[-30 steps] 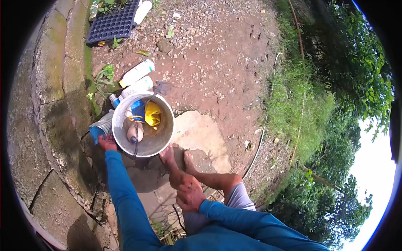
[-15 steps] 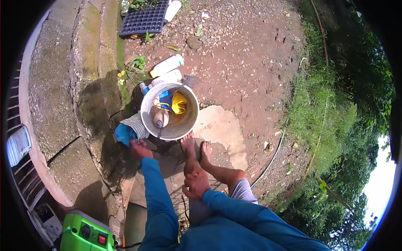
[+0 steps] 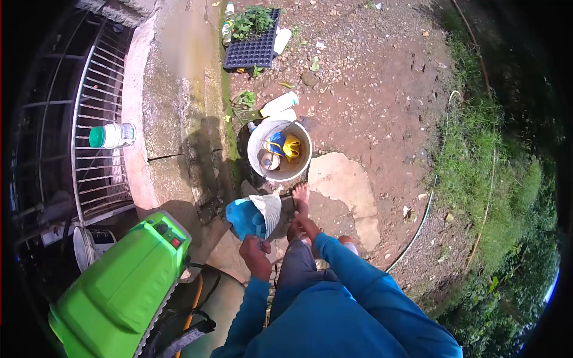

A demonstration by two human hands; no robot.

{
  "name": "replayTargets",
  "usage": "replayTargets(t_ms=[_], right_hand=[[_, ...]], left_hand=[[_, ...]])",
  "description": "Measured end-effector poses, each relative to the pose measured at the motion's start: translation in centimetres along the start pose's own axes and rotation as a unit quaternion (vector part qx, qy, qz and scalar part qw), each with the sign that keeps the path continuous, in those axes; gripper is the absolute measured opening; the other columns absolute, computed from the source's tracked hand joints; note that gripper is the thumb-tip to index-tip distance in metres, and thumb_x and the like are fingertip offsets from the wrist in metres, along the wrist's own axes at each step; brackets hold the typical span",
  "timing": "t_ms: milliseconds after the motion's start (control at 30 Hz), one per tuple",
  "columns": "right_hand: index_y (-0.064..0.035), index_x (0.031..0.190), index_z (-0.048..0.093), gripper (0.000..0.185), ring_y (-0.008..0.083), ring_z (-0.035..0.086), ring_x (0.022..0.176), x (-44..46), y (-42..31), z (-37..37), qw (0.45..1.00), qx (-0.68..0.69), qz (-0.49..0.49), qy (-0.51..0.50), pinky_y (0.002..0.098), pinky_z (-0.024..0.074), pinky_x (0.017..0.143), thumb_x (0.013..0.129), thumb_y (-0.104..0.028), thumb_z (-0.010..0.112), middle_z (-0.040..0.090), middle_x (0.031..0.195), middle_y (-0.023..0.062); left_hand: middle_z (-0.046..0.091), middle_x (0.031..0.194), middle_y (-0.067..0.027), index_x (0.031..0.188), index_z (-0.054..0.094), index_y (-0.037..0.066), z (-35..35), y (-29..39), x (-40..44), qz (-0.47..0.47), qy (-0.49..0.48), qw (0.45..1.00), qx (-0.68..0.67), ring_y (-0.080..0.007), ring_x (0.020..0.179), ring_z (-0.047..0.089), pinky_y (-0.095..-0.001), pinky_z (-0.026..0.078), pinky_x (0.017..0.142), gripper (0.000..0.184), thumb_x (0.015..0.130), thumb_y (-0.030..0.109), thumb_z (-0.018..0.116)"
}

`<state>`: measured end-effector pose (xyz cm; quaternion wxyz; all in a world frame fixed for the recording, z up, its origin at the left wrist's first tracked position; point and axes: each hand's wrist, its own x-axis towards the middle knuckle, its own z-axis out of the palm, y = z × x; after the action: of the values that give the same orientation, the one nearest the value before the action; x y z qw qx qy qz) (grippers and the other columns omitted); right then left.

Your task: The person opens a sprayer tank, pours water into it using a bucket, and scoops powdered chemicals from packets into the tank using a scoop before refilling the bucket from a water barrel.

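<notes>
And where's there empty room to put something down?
The pale patch right of the bucket looks bare; the pebbly dirt between it and the hose looks mostly bare. It's crowded above the bucket, with white bottles, and below, with the blue-and-white bag and left hand.

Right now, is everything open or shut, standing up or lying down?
Left hand: fingers curled, at the bag
Bag: looks open
Right hand: against the leg
Bucket: upright, open, things inside
White bottles by the bucket: lying down
Jar: green lid on
Tray: partly covered by plants
Green machine: on or off, can't tell
</notes>
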<state>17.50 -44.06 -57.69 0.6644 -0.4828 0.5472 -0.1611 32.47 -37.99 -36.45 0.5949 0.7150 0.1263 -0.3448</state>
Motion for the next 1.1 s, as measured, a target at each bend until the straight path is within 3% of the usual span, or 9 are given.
replayTargets(t_ms=[100,267,500,733,800,867,933,1000,1100], right_hand=[[-0.0095,0.132,0.055,0.095,0.0206,0.056,0.099,-2.0,-1.9,-2.4,0.899,0.196,0.362,-0.153,0.0439,0.0459,0.088,0.078,-0.087,0.045,0.059,0.119,0.0054],[-0.0116,0.151,0.038,0.087,0.0312,0.036,0.143,-8.2,-7.8,-4.7,0.846,0.436,0.209,-0.225,0.0507,0.0324,0.114,0.091,-0.074,0.039,0.041,0.154,0.0129],[-0.0081,0.148,0.041,0.066,0.0302,0.056,0.126,-16.8,-12.4,-4.3,0.819,0.53,0.111,-0.191,0.0435,0.0447,0.107,0.099,-0.052,0.047,0.055,0.142,0.0129],[-0.0033,0.143,0.048,0.07,0.0282,0.06,0.122,-22.9,-13.6,-3.9,0.839,0.422,0.137,-0.315,0.0399,0.0447,0.108,0.1,-0.057,0.042,0.058,0.138,0.0144],[-0.002,0.143,0.047,0.069,0.0297,0.059,0.122,-23.6,-13.5,-3.2,0.836,0.42,0.143,-0.324,0.0411,0.0452,0.108,0.101,-0.056,0.039,0.058,0.137,0.0158],[-0.0024,0.141,0.049,0.069,0.0278,0.06,0.121,-24.7,-14.4,-2.8,0.829,0.414,0.183,-0.328,0.0391,0.0458,0.108,0.1,-0.057,0.04,0.059,0.136,0.015],[-0.003,0.141,0.05,0.07,0.026,0.061,0.118,-25.7,-15.0,-1.8,0.829,0.399,0.175,-0.35,0.0377,0.0467,0.106,0.099,-0.059,0.042,0.061,0.134,0.0138],[-0.0038,0.141,0.05,0.069,0.0252,0.062,0.116,-26.1,-15.4,0.0,0.854,0.351,0.189,-0.335,0.0375,0.0473,0.105,0.099,-0.058,0.042,0.062,0.132,0.0125],[-0.0048,0.139,0.053,0.074,0.027,0.063,0.116,-26.4,-14.9,4.4,0.85,0.326,0.204,-0.36,0.0387,0.047,0.105,0.094,-0.063,0.047,0.062,0.132,0.0128]], left_hand=[[0.052,0.067,-0.009,0.078,0.052,0.003,-0.8,2.1,-7.0,-0.013,-0.097,0.995,-0.007,-0.0158,0.056,0.052,-0.0285,0.04,0.049,0.023,0.092,0.019,0.046],[0.051,0.069,-0.0084,0.082,0.051,0.004,-3.1,4.4,-17.5,-0.105,-0.131,0.971,-0.173,-0.0191,0.059,0.054,-0.0317,0.044,0.055,0.02,0.093,0.021,0.049],[0.054,0.069,-0.0042,0.082,0.056,0.012,-7.4,7.8,-27.0,-0.121,-0.224,0.952,-0.167,-0.0189,0.057,0.052,-0.0364,0.043,0.064,0.019,0.09,0.028,0.06],[0.049,0.06,-0.006,0.09,0.052,0.008,-15.1,12.7,-29.1,-0.224,-0.296,0.928,0.008,-0.0158,0.047,0.041,-0.031,0.037,0.052,0.029,0.092,0.037,0.057],[0.049,0.056,-0.0068,0.089,0.052,0.007,-17.1,14.2,-30.4,-0.161,-0.297,0.941,0.03,-0.0154,0.044,0.041,-0.0308,0.035,0.046,0.029,0.094,0.036,0.054],[0.054,0.061,-0.0047,0.085,0.053,0.008,-19.4,16.3,-30.6,-0.033,-0.357,0.889,0.286,-0.0118,0.051,0.046,-0.0298,0.037,0.049,0.028,0.094,0.034,0.053],[0.059,0.061,-0.0092,0.082,0.054,0.006,-21.5,16.4,-30.1,0.062,-0.315,0.868,0.378,-0.0212,0.053,0.058,-0.0374,0.041,0.05,0.025,0.092,0.029,0.056],[0.063,0.065,-0.0159,0.082,0.055,0.005,-23.6,17.3,-29.7,0.323,-0.292,0.762,0.479,-0.0352,0.059,0.063,-0.0467,0.045,0.055,0.021,0.089,0.025,0.057],[0.064,0.07,-0.0201,0.092,0.057,0.005,-26.8,19.3,-29.4,0.35,-0.277,0.717,0.535,-0.043,0.068,0.063,-0.0533,0.046,0.059,0.017,0.087,0.022,0.057]])
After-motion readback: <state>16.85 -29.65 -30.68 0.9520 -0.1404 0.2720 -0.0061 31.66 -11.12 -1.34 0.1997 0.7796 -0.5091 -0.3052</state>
